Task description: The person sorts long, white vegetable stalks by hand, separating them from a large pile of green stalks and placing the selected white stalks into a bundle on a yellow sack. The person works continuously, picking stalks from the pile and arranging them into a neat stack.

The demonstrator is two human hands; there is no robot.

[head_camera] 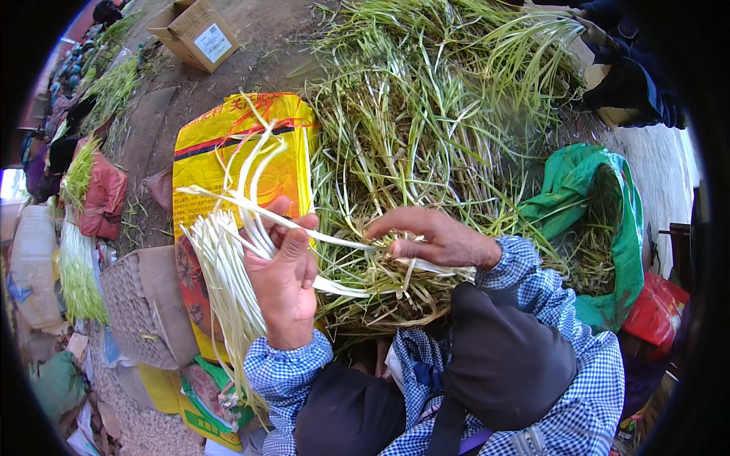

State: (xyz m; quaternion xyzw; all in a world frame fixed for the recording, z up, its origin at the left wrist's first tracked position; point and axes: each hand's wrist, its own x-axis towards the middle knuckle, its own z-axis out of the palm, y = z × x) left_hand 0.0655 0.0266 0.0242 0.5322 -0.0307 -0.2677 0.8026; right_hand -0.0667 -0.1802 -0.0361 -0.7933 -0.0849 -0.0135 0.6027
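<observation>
Several pale, peeled vegetable stalks (259, 236) lie across the fingers of my left hand (288, 279), held under its thumb. One white stalk (336, 240) spans the gap to my right hand (439, 236), whose thumb and fingers pinch its far end together with some dry leafy matter. Left of and beneath my left hand rests a bundle of clean white stalks (214, 256), its tips fanned on a yellow printed sack (245, 165). Below my right hand lies a heap of loose husks and trimmings (393, 296).
Ahead spreads a large pile of unpeeled green stalks (399, 125). A green woven sack (621, 228) holding trimmings is at right. A cardboard box (194, 37) stands far left. Another person's hand (593, 28) holds a green bunch at upper right. Bundled stalks (80, 268) lie at left.
</observation>
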